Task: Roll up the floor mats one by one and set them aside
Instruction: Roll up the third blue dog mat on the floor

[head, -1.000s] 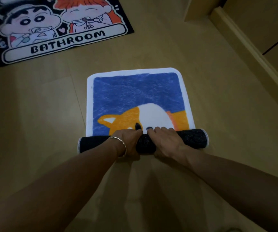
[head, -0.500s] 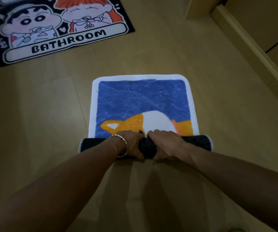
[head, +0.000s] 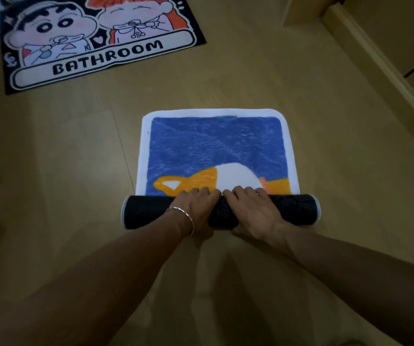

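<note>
Curling round the half-rolled blue-and-orange plush floor mat [head: 215,146]: left hand [head: 198,208], right hand [head: 250,208]; black cartoon bathroom mat [head: 96,41] at eleven o'clock.

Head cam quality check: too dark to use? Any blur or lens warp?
Head view: dim overall, forearms underexposed near the bottom edge; blue mat, left hand and right hand on its roll are sharp enough; no glare; soft arm shadows on the floor; wide-angle lens bows the BATHROOM mat and the baseboard.
</note>
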